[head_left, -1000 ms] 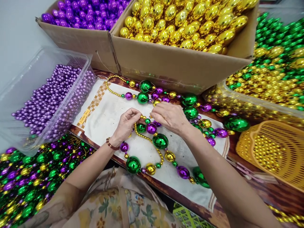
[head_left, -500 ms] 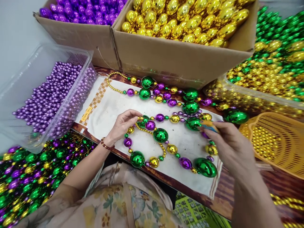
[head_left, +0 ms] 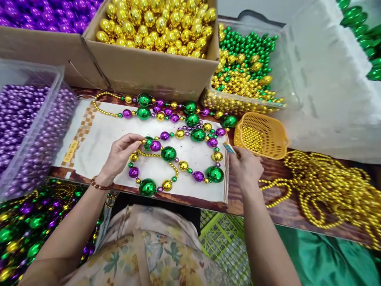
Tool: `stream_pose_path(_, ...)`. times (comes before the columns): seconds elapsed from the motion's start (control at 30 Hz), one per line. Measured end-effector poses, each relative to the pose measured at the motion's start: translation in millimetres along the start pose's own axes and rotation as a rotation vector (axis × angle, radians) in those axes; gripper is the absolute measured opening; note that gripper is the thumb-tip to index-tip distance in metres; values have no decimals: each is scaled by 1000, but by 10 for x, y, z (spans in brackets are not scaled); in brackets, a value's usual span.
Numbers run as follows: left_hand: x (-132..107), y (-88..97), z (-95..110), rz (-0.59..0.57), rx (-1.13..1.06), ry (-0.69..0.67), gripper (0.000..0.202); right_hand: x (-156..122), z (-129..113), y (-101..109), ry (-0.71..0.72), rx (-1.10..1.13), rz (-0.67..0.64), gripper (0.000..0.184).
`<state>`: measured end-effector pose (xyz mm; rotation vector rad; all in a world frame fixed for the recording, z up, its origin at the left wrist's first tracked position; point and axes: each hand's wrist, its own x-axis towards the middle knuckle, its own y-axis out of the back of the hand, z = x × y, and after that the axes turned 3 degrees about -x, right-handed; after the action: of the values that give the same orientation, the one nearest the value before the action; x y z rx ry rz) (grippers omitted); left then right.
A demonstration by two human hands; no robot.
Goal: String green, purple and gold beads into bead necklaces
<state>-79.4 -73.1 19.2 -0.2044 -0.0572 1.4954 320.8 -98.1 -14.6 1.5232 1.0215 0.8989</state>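
A bead necklace (head_left: 183, 165) of green, purple and gold beads lies looped on a white cloth (head_left: 113, 123). My left hand (head_left: 122, 153) pinches its strand between thumb and fingertips, at the loop's left side. To the right of the cloth, my right hand (head_left: 247, 166) is closed on a small blue-and-orange object (head_left: 228, 148). Only its end shows past my fingers, so its kind is unclear. A second beaded strand (head_left: 143, 113) stretches along the cloth's far edge, ending at the left in a loop of small gold beads.
Cardboard boxes of purple and gold beads (head_left: 154, 67) stand behind the cloth. Left is a clear bin (head_left: 64, 93) of small purple beads; back right, a bin (head_left: 253, 104) of gold and green ones. A yellow basket (head_left: 269, 153) and gold bead strands (head_left: 321, 190) lie right.
My right hand has moved off the necklace to the right, with the small object in it. My left hand still pinches the strand. The view has turned right.
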Motion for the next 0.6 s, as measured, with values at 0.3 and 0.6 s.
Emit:
stream_pose_path(0.3, -70, -44, 113, -79, -59, -41, 23, 104, -70, -85, 194, 49, 89, 30)
stream_pose_path(0.6, -47, -426, 434, -238, -48, -134, 18, -248, -1434, 616, 837, 673, -165, 46)
